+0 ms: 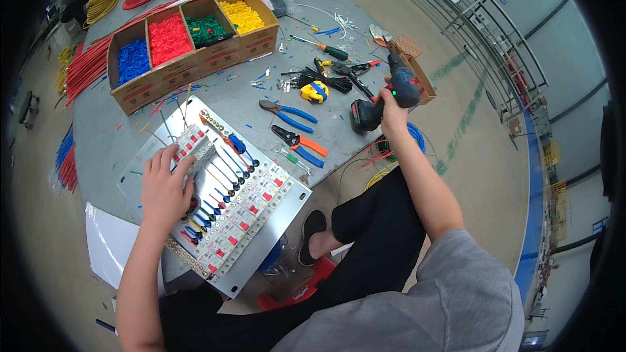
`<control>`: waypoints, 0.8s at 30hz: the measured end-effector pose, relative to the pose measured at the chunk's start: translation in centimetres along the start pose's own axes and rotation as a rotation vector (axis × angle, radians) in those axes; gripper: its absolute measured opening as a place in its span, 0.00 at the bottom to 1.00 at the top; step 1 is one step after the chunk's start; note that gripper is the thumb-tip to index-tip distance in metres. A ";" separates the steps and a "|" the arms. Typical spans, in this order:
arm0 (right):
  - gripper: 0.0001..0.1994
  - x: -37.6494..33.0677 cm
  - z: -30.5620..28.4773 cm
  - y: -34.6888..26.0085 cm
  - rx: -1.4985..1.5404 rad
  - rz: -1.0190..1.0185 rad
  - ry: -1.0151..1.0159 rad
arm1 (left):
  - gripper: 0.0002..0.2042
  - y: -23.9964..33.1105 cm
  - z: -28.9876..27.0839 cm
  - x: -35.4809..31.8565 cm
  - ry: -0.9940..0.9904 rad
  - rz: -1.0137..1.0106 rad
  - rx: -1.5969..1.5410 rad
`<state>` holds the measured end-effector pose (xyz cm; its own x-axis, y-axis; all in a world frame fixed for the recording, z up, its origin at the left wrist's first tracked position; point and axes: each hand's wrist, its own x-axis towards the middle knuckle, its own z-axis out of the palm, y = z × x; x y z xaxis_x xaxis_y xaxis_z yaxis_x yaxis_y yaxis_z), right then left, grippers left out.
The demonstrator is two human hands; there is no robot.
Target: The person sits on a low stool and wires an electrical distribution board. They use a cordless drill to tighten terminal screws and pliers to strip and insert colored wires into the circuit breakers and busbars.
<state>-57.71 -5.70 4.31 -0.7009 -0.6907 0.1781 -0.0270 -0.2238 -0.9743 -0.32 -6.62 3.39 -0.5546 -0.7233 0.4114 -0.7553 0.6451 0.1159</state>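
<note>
My left hand (164, 188) is curled over a white circuit breaker (190, 141) with red switches, at the upper left of a metal mounting plate (298, 197). Its thumb and fingers grip the breaker's near side. A row of smaller breakers (244, 225) runs along the plate's right side, with short coloured wires (222, 186) beside it. Out to the right, my right hand (394, 116) is closed round the grip of a dark cordless drill (405, 87). The drill's battery is over the table's right edge area; a small green light shows on the body.
A cardboard tray (215, 58) holds blue, red, green and yellow caps. On the table lie cutting pliers (290, 112), wire strippers (303, 145), a screwdriver (332, 51), a yellow tape measure (314, 92) and black cable ties (326, 78). A small open cardboard box (422, 81) stands by the drill.
</note>
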 end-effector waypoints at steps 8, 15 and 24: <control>0.22 2.2 -1.7 2.9 -0.310 -0.048 -0.017 | 0.25 0.0 -0.7 0.4 0.034 -0.125 -0.229; 0.29 -9.3 -6.3 2.2 -0.697 -0.031 -0.168 | 0.20 -2.1 0.0 -1.5 0.175 -0.142 -0.086; 0.27 -22.0 21.3 -9.1 -1.462 -0.167 -1.103 | 0.22 -3.0 1.6 -2.2 0.159 -0.111 -0.040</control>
<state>-26.82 -3.11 12.19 0.0890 -0.9450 -0.3147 -0.9865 -0.0400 -0.1591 2.60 -7.39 0.70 -0.4041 -0.7446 0.5313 -0.7924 0.5752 0.2033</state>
